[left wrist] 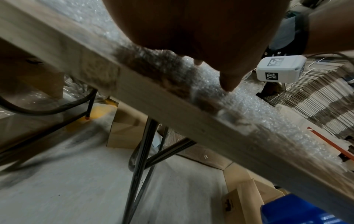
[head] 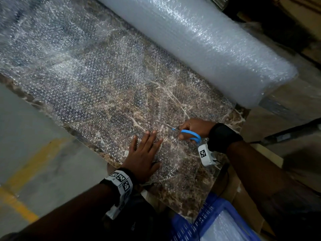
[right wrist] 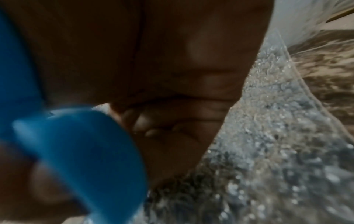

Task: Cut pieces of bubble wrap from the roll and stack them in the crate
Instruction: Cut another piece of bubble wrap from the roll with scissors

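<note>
Bubble wrap sheet (head: 107, 87) lies unrolled flat across marble-patterned table top (head: 238, 119); still joined to the roll (head: 196, 44), which rests along the table's far edge. Left hand (head: 145, 157) flat on the sheet near the table's near edge, fingers straight and spread, palm down, holding nothing. Left wrist view confirms: fingertips (left wrist: 229, 84) pressing on the wrap at the table edge. Right hand (head: 194, 128) just beside the left, fingers curled through the blue handles of scissors (head: 184, 132); blades low over the sheet, pointing away from the near edge toward the left hand's fingertips. Whether the blades are parted cannot be told. Blue crate (head: 205, 218) sits below the table's near corner, with pale wrap inside.
</note>
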`<state>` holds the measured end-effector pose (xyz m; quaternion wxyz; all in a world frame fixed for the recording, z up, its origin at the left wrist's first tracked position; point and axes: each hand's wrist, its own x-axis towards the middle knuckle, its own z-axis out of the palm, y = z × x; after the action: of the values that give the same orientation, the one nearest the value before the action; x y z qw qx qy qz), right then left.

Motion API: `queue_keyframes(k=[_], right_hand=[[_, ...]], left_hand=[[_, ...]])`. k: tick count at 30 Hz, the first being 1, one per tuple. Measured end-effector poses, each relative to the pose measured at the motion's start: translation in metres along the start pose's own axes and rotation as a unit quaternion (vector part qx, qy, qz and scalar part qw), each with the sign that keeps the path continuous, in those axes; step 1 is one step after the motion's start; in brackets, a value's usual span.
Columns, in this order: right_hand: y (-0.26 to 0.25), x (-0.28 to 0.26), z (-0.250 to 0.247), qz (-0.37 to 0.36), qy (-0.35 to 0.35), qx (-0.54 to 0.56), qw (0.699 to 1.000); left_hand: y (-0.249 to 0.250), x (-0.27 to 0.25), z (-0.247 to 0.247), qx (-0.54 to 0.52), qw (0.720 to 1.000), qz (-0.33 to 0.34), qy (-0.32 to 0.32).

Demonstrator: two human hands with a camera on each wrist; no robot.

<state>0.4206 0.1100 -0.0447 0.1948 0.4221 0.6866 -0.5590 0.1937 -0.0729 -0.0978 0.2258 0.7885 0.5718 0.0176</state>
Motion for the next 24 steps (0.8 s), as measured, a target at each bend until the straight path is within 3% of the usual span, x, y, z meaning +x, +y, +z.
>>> queue_keyframes(k=[8,19,24], right_hand=[[0.005,-0.013,0.007,0.016,-0.023,0.07,0.997],[-0.018,0.0,0.002,0.029,-0.023,0.081,0.996],[-0.016,0.003,0.007,0.034,0.016,-0.017,0.999]], left_hand=[[0.0,0.0,0.001,0.006,1.0,-0.006,-0.006],[0.0,0.001,-0.001,-0.021,1.0,-0.006,-0.019],[-0.002,0.002,-0.007,-0.02,0.999,-0.005,-0.035]])
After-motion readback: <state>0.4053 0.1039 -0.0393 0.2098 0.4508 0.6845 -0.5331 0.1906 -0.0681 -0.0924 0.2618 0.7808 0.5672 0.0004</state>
